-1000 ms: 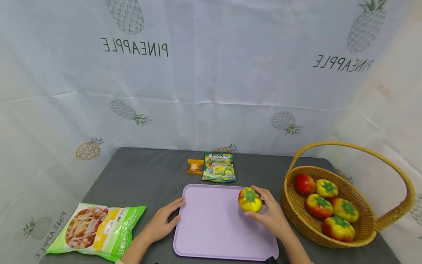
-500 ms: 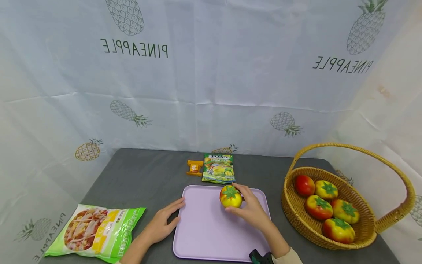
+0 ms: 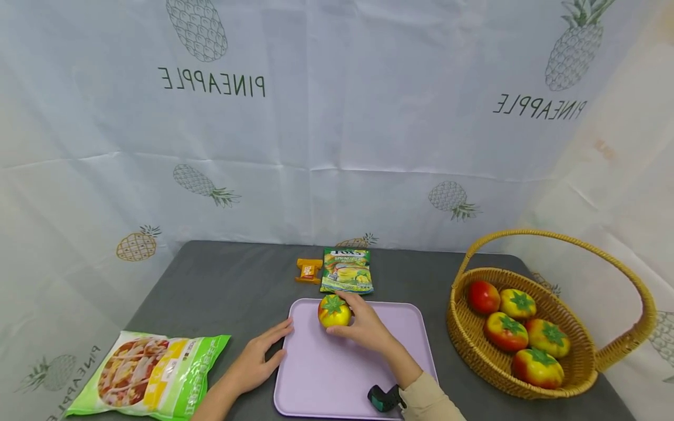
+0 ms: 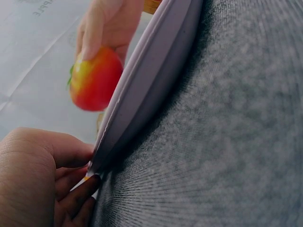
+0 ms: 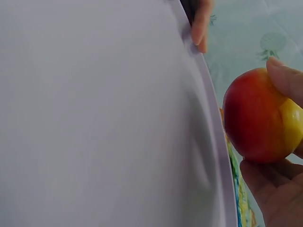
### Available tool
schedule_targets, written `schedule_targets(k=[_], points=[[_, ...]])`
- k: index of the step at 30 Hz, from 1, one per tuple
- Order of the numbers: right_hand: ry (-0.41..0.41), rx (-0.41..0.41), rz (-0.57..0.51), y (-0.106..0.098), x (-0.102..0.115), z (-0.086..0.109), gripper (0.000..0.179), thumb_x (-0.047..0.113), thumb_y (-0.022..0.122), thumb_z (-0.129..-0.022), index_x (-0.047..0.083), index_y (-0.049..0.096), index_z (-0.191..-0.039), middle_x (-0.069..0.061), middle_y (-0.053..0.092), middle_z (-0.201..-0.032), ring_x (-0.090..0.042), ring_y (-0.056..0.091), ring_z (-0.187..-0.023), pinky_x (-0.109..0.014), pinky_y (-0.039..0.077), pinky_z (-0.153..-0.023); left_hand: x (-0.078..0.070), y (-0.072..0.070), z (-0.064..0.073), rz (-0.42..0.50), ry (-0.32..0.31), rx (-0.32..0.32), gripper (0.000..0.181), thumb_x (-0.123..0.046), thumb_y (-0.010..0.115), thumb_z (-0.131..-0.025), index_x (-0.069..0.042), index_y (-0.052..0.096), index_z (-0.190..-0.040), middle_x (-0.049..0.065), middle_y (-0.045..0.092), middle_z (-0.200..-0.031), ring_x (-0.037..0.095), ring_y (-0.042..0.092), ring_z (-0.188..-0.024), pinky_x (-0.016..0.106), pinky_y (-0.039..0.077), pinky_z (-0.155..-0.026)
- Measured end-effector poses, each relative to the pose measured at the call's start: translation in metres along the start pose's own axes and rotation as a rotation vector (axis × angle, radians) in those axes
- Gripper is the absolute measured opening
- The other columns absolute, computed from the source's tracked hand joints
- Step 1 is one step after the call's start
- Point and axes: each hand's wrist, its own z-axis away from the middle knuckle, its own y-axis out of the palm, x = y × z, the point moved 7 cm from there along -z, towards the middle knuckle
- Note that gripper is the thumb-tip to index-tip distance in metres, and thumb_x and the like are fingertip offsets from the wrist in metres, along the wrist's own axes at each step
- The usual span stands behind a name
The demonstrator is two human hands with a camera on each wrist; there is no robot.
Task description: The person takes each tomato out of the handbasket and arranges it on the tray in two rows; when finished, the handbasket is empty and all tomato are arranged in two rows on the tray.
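Note:
In the head view my right hand (image 3: 363, 327) holds a red-and-yellow persimmon (image 3: 334, 311) with a green leafy top, over the far left part of the lilac tray (image 3: 347, 374). The right wrist view shows thumb and fingers around the persimmon (image 5: 260, 116), which hangs apart from the tray surface. My left hand (image 3: 258, 359) lies at the tray's left edge. Its thumb and fingertips touch the rim (image 4: 102, 142) in the left wrist view, and the fingers look relaxed.
A wicker basket (image 3: 458, 327) with several similar fruits stands on the right. Behind the tray lie a green candy bag (image 3: 346, 272) and a small orange packet (image 3: 309, 271). At the left is a green-and-white food bag (image 3: 142, 374). A patterned curtain backs the grey table (image 3: 226, 280).
My right hand has carried the persimmon leftward across the tray, from its right side to its far left part. My left hand has stayed at the tray's left edge.

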Motion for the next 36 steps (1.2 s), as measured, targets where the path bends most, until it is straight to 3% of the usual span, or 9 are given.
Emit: schedule_targets(k=[17,25,36], points=[[-0.03,0.063,0.042,0.028,0.006,-0.024,0.08,0.04,0.075,-0.079,0.007,0.041,-0.143,-0.012,0.048,-0.137,-0.025,0.052,-0.115,-0.043,0.047,-0.096,0.0,-0.001,0.0,0.005,-0.009,0.02,0.041,-0.01,0.062,-0.088,-0.008,0.058,-0.129,0.006,0.053,-0.139,0.024,0.052,-0.126,0.027,0.043,-0.102],[-0.04,0.079,0.058,0.03,0.008,-0.027,0.081,0.04,0.074,-0.08,0.006,0.039,-0.144,-0.014,0.045,-0.142,-0.028,0.05,-0.121,-0.047,0.045,-0.1,0.001,0.0,0.0,0.01,-0.019,0.025,0.041,-0.01,0.063,-0.088,-0.009,0.058,-0.129,0.006,0.052,-0.14,0.023,0.051,-0.127,0.031,0.045,-0.101],[-0.003,0.092,0.001,0.03,0.004,-0.026,0.083,0.039,0.074,-0.079,0.006,0.036,-0.145,-0.015,0.046,-0.141,-0.026,0.053,-0.116,-0.046,0.046,-0.097,0.002,0.001,0.0,0.009,-0.037,0.061,0.039,-0.015,0.058,-0.092,-0.009,0.056,-0.131,0.006,0.051,-0.141,0.027,0.05,-0.127,0.039,0.046,-0.1]])
